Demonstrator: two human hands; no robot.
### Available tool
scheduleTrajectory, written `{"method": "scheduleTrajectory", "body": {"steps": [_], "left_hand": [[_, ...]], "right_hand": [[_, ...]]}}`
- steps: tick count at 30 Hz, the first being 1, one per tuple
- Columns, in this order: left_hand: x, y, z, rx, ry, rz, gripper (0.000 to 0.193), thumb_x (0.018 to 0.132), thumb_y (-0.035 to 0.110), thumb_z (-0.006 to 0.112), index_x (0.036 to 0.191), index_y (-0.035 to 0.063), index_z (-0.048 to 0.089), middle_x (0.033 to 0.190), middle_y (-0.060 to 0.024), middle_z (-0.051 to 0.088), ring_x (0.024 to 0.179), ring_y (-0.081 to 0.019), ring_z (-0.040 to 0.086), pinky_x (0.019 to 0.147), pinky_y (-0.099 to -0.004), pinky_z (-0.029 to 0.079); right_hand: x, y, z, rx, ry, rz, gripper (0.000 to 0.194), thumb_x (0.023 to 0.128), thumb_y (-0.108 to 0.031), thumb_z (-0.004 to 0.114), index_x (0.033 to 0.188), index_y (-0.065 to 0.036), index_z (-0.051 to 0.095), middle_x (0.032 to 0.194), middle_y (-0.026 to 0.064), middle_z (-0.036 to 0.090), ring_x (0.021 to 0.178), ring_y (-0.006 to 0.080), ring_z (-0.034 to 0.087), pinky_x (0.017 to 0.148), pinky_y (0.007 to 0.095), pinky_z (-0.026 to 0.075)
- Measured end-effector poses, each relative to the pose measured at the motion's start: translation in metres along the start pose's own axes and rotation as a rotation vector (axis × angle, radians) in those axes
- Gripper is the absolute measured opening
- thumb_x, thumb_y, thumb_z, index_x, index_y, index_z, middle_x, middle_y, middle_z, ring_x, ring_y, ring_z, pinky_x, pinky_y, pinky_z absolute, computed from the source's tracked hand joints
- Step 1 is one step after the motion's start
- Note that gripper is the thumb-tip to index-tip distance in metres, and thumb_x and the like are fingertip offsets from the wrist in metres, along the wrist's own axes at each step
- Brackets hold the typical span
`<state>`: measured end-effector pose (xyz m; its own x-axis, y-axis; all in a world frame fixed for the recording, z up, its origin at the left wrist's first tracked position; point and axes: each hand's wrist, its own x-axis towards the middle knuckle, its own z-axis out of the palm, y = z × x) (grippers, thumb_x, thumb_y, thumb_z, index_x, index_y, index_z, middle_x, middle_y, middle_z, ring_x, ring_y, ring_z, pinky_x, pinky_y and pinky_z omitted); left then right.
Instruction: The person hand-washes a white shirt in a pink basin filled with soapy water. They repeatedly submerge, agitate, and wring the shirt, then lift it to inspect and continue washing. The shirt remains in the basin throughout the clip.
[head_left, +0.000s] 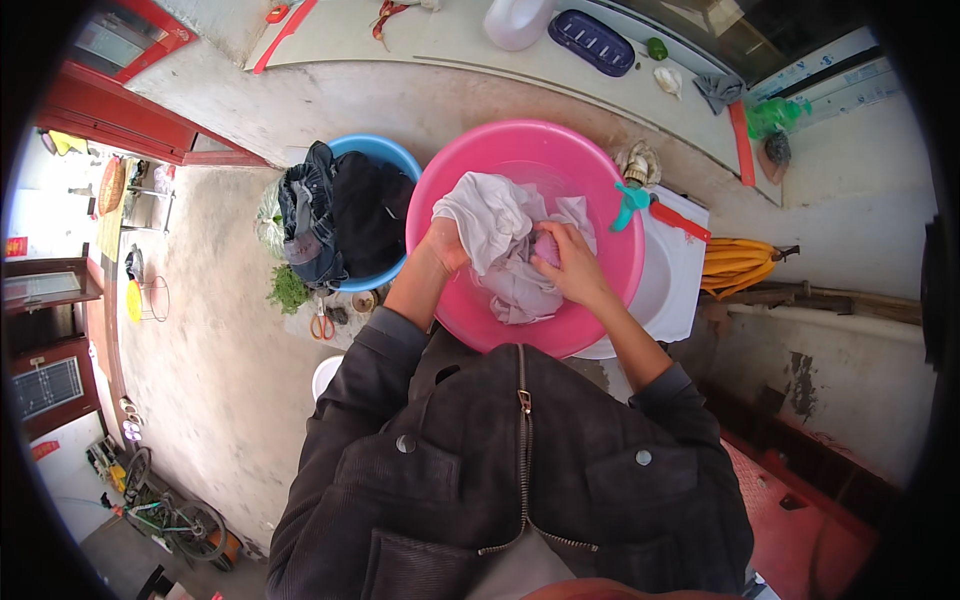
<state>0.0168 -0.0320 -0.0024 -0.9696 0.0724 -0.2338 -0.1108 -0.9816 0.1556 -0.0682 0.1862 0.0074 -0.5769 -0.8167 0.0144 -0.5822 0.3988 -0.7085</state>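
A wet white cloth garment (491, 214) lies bunched in a large pink plastic basin (469, 319), which has some water in it. My left hand (448, 244) grips the garment from the left side and lifts a fold of it. Over the middle of the basin, my right hand (574, 262) curls its fingers around a small pinkish-purple object (547, 249), pressed against the cloth. Whether that object is soap or a brush is hard to tell. Part of the cloth is hidden under both hands.
A teal-handled tap (632, 199) reaches over the basin's right rim, above a white sink (679, 300). At left stands a blue basin (386, 146) with dark clothes (367, 214). Orange-handled scissors (322, 324) lie nearby. A ledge (450, 41) behind holds a navy soap dish (591, 43).
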Motion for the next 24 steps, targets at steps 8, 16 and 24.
{"method": "scheduleTrajectory", "body": {"steps": [8, 16, 24], "left_hand": [[0.008, -0.02, 0.008, 0.012, 0.211, -0.029, 0.037, 0.098, 0.037, 0.043, 0.113, 0.0076, 0.059, 0.101, -0.0085, 0.065, 0.087, -0.0252, 0.064, 0.077, -0.038, 0.055], [-0.015, -0.05, 0.01, 0.084, 0.191, -0.099, 0.045, 0.098, 0.038, 0.041, 0.125, 0.0044, 0.053, 0.118, -0.0117, 0.062, 0.105, -0.0282, 0.061, 0.09, -0.0466, 0.051], [-0.037, -0.035, 0.022, 0.108, 0.001, -0.126, 0.048, 0.099, 0.037, 0.04, 0.13, 0.0027, 0.05, 0.124, -0.014, 0.059, 0.111, -0.03, 0.06, 0.093, -0.049, 0.051]], "right_hand": [[0.005, -0.014, -0.025, 0.169, 0.126, -0.003, 0.061, 0.077, -0.019, 0.072, 0.129, -0.008, 0.044, 0.12, 0.0185, 0.054, 0.113, 0.0371, 0.054, 0.093, 0.0421, 0.045], [0.205, 0.013, -0.168, -0.432, 0.39, -0.173, 0.062, 0.079, -0.029, 0.072, 0.131, -0.007, 0.045, 0.124, 0.0179, 0.054, 0.114, 0.0358, 0.053, 0.094, 0.0427, 0.046], [0.253, 0.036, -0.161, -0.516, 0.489, -0.243, 0.056, 0.082, -0.031, 0.069, 0.131, -0.01, 0.052, 0.121, 0.0148, 0.057, 0.11, 0.0333, 0.056, 0.094, 0.0394, 0.045]]}}
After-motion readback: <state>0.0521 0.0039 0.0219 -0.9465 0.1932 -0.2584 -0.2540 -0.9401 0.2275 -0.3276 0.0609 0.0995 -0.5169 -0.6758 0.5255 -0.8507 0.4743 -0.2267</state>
